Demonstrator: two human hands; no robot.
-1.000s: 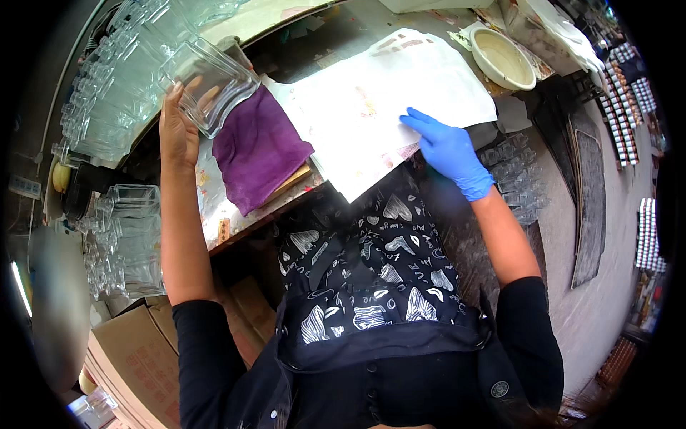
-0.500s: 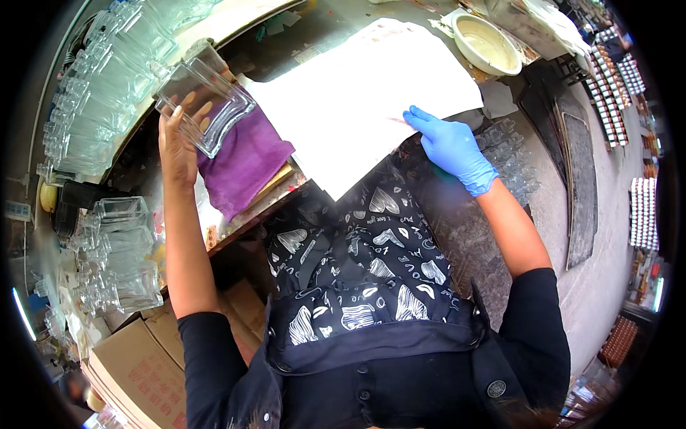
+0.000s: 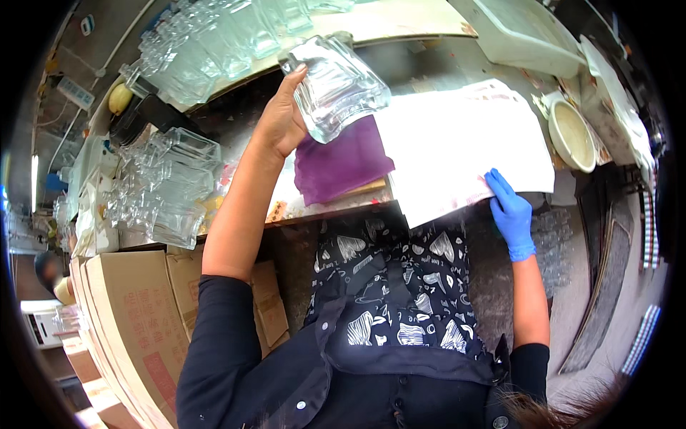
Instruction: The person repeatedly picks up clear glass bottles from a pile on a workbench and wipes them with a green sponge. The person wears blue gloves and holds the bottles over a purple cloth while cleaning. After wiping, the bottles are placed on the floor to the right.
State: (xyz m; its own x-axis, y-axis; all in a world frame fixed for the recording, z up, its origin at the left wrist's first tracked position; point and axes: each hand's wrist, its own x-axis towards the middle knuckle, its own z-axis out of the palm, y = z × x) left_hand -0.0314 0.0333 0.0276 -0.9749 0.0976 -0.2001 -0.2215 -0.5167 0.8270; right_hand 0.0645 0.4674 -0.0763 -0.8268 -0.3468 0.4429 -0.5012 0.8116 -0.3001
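Observation:
My left hand [image 3: 284,118] is closed round a clear, square-sided glass bottle [image 3: 339,91], tilted above a purple cloth [image 3: 341,163]. The cloth lies on a board at the table's front edge. To its right spreads a stack of white paper sheets [image 3: 457,146] with faint reddish print at the edges. My right hand [image 3: 511,214], in a blue glove, touches the near right edge of the paper with its fingers stretched out. The underside of that hand is hidden.
Rows of clear glass bottles [image 3: 207,53] stand on the far left shelf, and more bottles [image 3: 175,187] are grouped nearer. Cardboard boxes [image 3: 132,318] stand at my left. A cream bowl [image 3: 573,136] and a translucent plastic bin [image 3: 529,36] are at the far right.
The view has swung left, so the table appears further right. My left hand still grips the bottle, now turned differently above the cloth. My right hand stays at the paper's edge.

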